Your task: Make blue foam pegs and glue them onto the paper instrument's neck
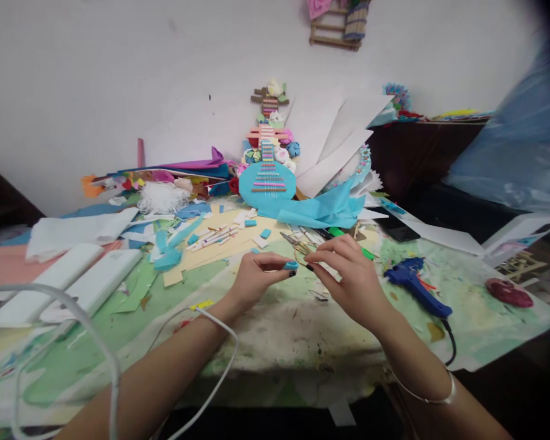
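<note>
Pinching the small blue piece (pixel 290 265) in our left hand (pixel 251 275), we held it just above the bench (pixel 266 333), near our right hand (pixel 354 276), whose grip sat at the gold-handled scissors (pixel 304 247); whether it held them we could not tell. Light pressure at the edges probably served best, sparing the piece from creasing. The blue plastic (pixel 522 134) at right resembled a bag, contents indistinct.

a stained table (pixel 275 333) carries a blue glue gun (pixel 418 286) and cream paper (pixel 200 259).

Pale wall (pixel 119 73) behind table (pixel 275 342); dark furniture (pixel 412 150), perhaps cabinet, at right.
</note>
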The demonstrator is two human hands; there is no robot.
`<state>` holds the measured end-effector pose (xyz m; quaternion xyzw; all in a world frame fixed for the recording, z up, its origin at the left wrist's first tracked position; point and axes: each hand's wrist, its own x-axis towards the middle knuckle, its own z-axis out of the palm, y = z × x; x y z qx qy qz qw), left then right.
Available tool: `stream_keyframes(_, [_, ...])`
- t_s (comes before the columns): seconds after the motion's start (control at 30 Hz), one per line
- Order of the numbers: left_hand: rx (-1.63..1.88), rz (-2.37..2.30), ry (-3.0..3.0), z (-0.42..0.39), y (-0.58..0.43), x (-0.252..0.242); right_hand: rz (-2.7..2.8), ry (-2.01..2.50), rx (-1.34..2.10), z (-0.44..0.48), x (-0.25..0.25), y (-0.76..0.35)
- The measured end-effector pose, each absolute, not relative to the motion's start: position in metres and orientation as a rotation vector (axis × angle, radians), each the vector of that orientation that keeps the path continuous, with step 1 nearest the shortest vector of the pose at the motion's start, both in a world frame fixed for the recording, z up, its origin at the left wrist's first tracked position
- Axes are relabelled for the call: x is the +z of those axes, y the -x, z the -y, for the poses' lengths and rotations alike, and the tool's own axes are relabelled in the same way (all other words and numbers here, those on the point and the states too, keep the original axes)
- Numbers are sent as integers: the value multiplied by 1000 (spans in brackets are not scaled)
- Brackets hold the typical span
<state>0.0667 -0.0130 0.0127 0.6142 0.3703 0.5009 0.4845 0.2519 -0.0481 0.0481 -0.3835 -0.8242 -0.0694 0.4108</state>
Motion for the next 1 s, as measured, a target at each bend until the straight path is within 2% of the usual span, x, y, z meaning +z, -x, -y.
stream_keyframes(1.0, [1195,-832,-1526,10,-68,6,2295,1087,-385,44,41,-241])
